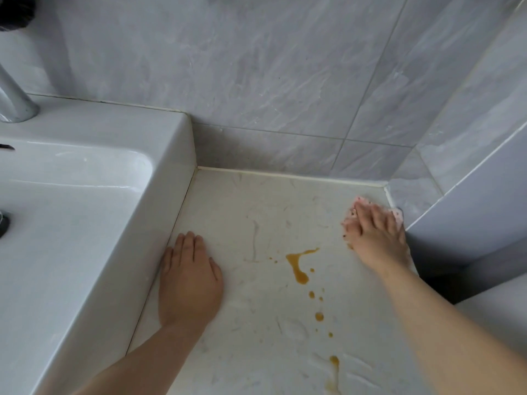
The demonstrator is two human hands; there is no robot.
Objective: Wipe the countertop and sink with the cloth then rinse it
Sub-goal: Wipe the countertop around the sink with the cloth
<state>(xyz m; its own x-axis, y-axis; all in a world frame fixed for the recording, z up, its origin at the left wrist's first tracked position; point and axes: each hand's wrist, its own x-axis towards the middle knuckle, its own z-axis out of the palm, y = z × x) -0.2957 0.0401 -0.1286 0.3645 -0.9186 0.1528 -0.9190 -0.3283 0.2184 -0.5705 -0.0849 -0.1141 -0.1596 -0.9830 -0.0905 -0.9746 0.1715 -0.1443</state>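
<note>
Cloth (pixel 397 217) lies under right hand (pixel 376 235) (pressed flat).

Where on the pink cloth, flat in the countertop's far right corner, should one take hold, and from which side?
Probably its middle, from above. The cloth lies flat on the countertop under the straight fingers of the right hand, only its pink edges showing. The tiled wall blocks the back and right, so come in from the near left and bunch it.
</note>
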